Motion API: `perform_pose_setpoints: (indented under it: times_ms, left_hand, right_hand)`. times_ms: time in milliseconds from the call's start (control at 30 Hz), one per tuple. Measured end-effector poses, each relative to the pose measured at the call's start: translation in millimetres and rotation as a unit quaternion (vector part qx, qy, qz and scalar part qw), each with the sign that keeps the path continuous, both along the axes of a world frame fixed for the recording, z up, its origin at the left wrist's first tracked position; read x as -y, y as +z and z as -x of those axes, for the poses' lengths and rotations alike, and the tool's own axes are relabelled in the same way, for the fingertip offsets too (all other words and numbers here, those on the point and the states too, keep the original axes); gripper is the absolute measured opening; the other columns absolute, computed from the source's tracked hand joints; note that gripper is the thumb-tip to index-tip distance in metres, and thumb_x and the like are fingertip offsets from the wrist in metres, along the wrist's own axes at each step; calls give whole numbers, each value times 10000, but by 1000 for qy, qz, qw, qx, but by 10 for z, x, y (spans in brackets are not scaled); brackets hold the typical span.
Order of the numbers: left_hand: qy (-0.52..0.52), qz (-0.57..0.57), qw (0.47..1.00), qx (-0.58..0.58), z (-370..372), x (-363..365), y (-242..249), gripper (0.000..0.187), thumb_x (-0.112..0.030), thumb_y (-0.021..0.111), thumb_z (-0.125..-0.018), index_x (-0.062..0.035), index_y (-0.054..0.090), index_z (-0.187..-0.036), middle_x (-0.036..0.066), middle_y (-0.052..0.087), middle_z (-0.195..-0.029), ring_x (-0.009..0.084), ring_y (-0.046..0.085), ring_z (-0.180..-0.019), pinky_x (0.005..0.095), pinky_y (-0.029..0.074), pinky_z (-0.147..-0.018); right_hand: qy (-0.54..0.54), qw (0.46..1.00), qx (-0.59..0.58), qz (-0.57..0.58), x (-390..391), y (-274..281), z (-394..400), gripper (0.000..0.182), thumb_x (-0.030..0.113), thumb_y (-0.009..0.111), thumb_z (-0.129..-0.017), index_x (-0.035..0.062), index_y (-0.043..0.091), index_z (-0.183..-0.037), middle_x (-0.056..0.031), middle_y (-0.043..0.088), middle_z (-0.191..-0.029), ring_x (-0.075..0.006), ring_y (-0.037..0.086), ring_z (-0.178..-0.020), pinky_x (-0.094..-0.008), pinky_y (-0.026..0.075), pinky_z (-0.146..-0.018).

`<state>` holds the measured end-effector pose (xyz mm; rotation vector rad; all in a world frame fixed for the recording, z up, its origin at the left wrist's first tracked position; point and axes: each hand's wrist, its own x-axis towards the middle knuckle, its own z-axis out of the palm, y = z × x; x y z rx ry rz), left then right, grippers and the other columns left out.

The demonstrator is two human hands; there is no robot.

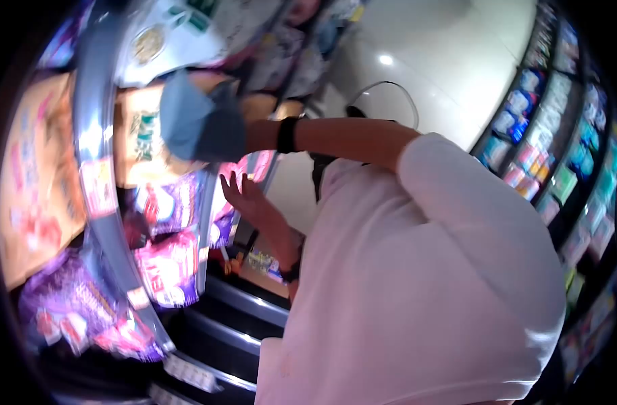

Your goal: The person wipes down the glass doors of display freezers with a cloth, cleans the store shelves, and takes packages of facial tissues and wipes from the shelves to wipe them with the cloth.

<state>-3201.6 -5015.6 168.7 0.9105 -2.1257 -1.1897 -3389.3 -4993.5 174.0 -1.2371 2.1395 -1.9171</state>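
Note:
A blue-grey cloth (203,121) hides most of my right hand (253,135), which seems to be gripping it. My right hand, with a black band at the wrist, is reached out against the shelf, in front of a tan paper package (134,145) with green lettering. Lower down, my bare left hand (246,197) has its fingers spread and holds nothing. It hovers close to pink and purple bags (170,260) on the shelf. A dark band circles that wrist too. The fingers inside the cloth cannot be seen.
Shiny shelf edges (95,108) with price labels run down the left side. A large tan package (38,182) and a purple bag (68,297) stand there. Pale floor tiles (430,61) lie beyond. Another stocked shelf (538,128) lines the right.

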Motion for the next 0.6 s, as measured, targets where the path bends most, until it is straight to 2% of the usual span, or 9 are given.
perform_pose_setpoints:
  times_ms: [200,400,467,500,533,600]
  left_hand:
    - [-231,-69,967,89,440,-179,-99,472,-89,577,-1020,-9,442,-1465,235,529,-1395,289,585,-1217,363,526,-955]
    - [-475,-60,870,119,1091,-826,-250,413,-106,577,-1014,-3,495,-1406,214,574,-1337,274,605,-1168,357,527,-924]
    - [-539,-59,831,121,1273,-1176,-322,396,-112,577,-1012,0,513,-1386,207,589,-1318,268,611,-1152,355,528,-914]
    - [-565,-58,814,123,1340,-1369,-345,387,-114,577,-1011,1,521,-1376,204,596,-1308,266,614,-1144,355,528,-909]
    - [-588,-52,797,127,1405,-1559,-363,379,-117,577,-1010,2,530,-1366,200,604,-1298,263,618,-1136,354,528,-903]
    - [-637,-39,759,129,1507,-2007,-379,363,-123,577,-1008,4,548,-1347,193,619,-1279,258,624,-1120,352,528,-893]
  right_hand:
    - [-100,995,-18,-22,-429,52,-311,329,286,715,-857,72,699,-1105,-133,694,-1031,-337,665,-911,-452,526,-822]
    - [-261,961,-70,-55,-1230,356,-286,343,315,721,-863,75,699,-1107,-133,694,-1031,-341,663,-907,-463,525,-814]
    - [-372,923,-90,-48,-1676,407,-304,348,325,723,-865,76,698,-1107,-134,694,-1031,-343,663,-905,-467,524,-811]
    - [-480,862,-148,66,-1915,336,-380,331,300,721,-879,54,671,-1095,-147,672,-1035,-357,646,-936,-472,515,-833]
    - [-578,772,-203,168,-2167,292,-470,316,275,718,-894,32,644,-1082,-161,650,-1039,-371,630,-968,-478,505,-854]
    - [-559,800,-89,197,-2685,371,-612,275,200,672,-903,-11,625,-1073,-204,627,-1068,-408,588,-1011,-494,468,-941]
